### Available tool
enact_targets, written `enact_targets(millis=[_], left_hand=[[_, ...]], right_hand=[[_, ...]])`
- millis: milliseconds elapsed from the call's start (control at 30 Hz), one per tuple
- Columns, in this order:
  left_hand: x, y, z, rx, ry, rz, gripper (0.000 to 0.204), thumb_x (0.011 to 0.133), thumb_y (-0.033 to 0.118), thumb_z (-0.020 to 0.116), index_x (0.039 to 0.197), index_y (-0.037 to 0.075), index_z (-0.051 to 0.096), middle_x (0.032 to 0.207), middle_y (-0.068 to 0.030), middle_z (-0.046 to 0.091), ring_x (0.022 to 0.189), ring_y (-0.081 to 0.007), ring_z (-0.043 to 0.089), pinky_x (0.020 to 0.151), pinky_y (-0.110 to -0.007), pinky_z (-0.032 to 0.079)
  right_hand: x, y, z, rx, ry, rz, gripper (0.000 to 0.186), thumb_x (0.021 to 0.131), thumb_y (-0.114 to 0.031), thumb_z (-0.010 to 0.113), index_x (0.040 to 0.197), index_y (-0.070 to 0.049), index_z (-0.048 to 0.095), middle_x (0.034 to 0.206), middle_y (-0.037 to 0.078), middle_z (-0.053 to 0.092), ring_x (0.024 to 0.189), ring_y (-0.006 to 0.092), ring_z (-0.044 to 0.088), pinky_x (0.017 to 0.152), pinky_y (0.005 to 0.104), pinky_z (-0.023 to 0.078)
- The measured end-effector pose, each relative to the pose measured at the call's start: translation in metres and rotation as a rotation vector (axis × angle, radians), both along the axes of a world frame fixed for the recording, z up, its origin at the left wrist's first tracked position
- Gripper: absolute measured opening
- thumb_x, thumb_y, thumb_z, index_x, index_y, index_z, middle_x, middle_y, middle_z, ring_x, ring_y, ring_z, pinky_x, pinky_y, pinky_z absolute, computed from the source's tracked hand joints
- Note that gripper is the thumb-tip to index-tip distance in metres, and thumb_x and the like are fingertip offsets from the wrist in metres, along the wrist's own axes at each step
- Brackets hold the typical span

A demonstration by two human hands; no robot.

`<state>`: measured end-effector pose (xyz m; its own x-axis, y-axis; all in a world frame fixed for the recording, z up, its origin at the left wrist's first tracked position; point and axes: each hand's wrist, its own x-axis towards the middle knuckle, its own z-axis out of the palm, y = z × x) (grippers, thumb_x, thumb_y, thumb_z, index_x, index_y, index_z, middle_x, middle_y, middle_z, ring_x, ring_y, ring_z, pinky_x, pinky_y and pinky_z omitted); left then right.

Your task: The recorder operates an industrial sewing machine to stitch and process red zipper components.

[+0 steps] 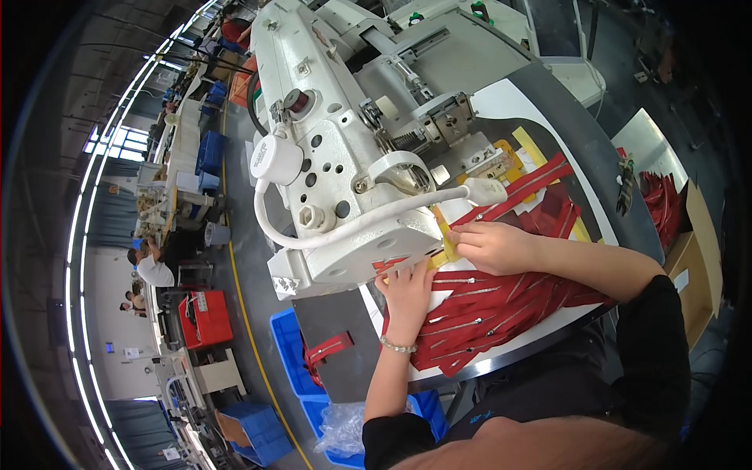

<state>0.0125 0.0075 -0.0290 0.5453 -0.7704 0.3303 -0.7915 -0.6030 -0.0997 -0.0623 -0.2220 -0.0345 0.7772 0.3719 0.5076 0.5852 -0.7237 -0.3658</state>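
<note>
A large white sewing machine (337, 141) stands on a white and grey table (580, 149). My left hand (409, 290) presses flat on red fabric (392, 265) at the foot of the machine, fingers spread. My right hand (489, 244) pinches a red piece next to a yellow strip (445, 231) just right of the needle area. A pile of red zipper pieces (486, 313) with metal pulls lies under and in front of both hands. More red pieces (540, 192) stretch away to the right.
Blue plastic bins (294, 352) sit on the floor at my left, one holding red pieces (329, 348). A cardboard box (689, 243) with red material stands at the right. A red cart (205, 317) and other people at benches are far left.
</note>
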Motion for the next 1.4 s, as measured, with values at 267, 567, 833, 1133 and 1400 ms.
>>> enact_targets(millis=[267,567,833,1133,1400], left_hand=[[0.034,0.009,0.010,-0.256,0.601,-0.153,0.032,0.081,0.027,0.073,0.102,0.004,0.067,0.091,-0.0107,0.067,0.081,-0.0293,0.060,0.077,-0.038,0.045],[0.054,0.012,-0.004,-0.236,0.838,-0.196,0.027,0.081,0.016,0.073,0.103,0.001,0.065,0.108,-0.0053,0.069,0.090,-0.0221,0.062,0.084,-0.034,0.047],[0.056,0.015,-0.006,-0.147,0.827,-0.209,0.026,0.081,0.017,0.073,0.101,0.001,0.066,0.111,-0.0040,0.068,0.095,-0.0211,0.062,0.088,-0.032,0.047],[0.037,0.007,0.010,-0.102,1.003,0.176,0.040,0.084,0.037,0.069,0.100,0.001,0.066,0.093,-0.0119,0.067,0.086,-0.0256,0.061,0.080,-0.038,0.044],[0.018,0.017,0.017,-0.060,0.653,0.070,0.065,0.082,0.046,0.066,0.131,0.008,0.047,0.131,-0.0179,0.045,0.125,-0.0347,0.036,0.100,-0.047,0.022]], right_hand=[[0.001,0.003,0.001,0.037,0.012,-0.006,0.026,0.073,-0.002,0.062,0.097,0.002,0.054,0.116,0.019,0.058,0.104,0.0326,0.059,0.090,0.0386,0.048],[0.001,0.005,0.004,0.062,0.004,-0.029,0.023,0.073,-0.002,0.062,0.094,0.000,0.054,0.113,0.015,0.058,0.102,0.0318,0.058,0.088,0.0388,0.049],[0.002,0.002,0.004,0.055,0.021,-0.034,0.021,0.073,-0.003,0.063,0.092,-0.001,0.054,0.114,0.014,0.058,0.104,0.0305,0.059,0.087,0.0382,0.050],[0.006,-0.001,0.004,0.031,0.018,-0.029,0.020,0.073,-0.005,0.064,0.091,-0.002,0.054,0.112,0.014,0.059,0.103,0.0301,0.060,0.086,0.0375,0.050],[0.001,0.012,0.016,0.001,0.005,-0.037,0.022,0.074,-0.012,0.068,0.088,-0.002,0.055,0.109,0.015,0.061,0.102,0.0303,0.060,0.087,0.0382,0.051]])
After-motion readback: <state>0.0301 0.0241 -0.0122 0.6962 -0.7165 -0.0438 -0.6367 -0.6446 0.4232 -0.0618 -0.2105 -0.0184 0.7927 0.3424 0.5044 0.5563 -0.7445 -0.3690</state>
